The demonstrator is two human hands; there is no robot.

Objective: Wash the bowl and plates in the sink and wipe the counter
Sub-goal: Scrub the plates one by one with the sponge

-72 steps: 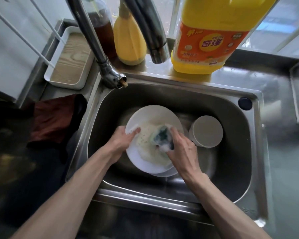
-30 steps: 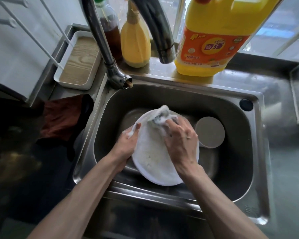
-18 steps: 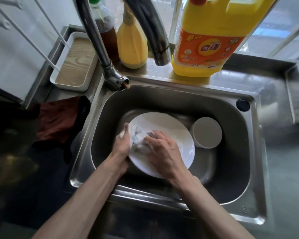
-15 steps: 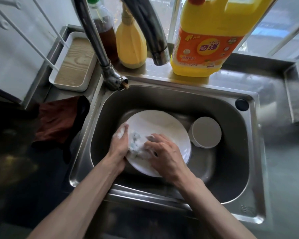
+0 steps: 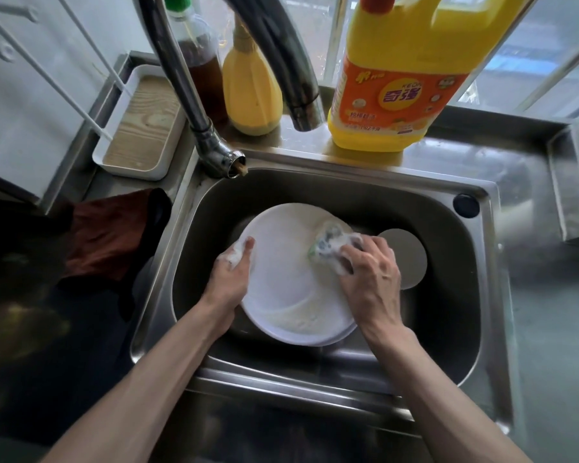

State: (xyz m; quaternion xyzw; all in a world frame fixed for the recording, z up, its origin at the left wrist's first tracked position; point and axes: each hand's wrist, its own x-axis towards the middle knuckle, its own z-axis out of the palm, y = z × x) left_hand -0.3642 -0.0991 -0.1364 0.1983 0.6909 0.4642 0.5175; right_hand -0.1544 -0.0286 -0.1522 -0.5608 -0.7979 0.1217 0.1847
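In the sink (image 5: 448, 202), the left hand (image 5: 229, 279) gripped the white plate (image 5: 288, 279) by its left rim while the right hand (image 5: 371, 279) clutched a sudsy sponge (image 5: 328, 242) against its top. Rigid, breakable and soap-slick, it probably needed that rim hold. The yellow detergent jug (image 5: 398, 78) read "奇强" and "KEON".

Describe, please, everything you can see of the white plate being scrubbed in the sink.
The white plate is round, smooth and glossy, looking like ceramic, with a shallow raised rim. It sits tilted inside the steel sink, face up, with soapy foam pooled near its lower edge. The left hand grips its left rim, thumb on top. The right hand presses a sudsy sponge against its upper right. Another white rim peeks from beneath it.
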